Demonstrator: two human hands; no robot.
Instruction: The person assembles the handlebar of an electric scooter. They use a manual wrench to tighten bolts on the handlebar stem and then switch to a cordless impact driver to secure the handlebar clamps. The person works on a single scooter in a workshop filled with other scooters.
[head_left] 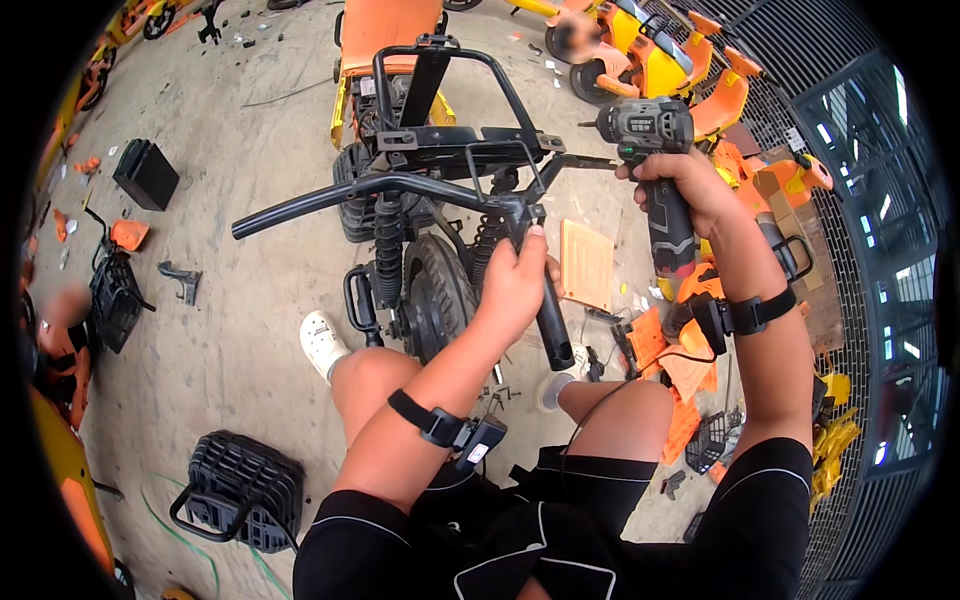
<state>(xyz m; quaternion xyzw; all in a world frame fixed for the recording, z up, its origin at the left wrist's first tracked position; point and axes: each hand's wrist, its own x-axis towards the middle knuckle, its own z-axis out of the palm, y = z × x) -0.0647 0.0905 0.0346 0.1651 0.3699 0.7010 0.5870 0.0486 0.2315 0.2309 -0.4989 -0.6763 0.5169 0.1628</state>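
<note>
Left hand point(515, 285) has got its fingers round the crosswise bars point(400, 183); right hand point(690, 185) is clamped on the drill point(648, 124), off right, bit point(587, 124) facing left.

Head-worn, as the left one of a side-by-side fisheye pair, the camera looks steeply down and forward at the handlebar point(400, 184) from above its near side. It sits close enough that the wearer's arms point(440, 365) and knees point(375, 385) show large on the near side of the handlebar, while the scooters point(645, 45) beyond it look small. The wide lens takes in floor point(235, 300) around the handlebar and bends the wall point(868, 330) to its right.
</note>
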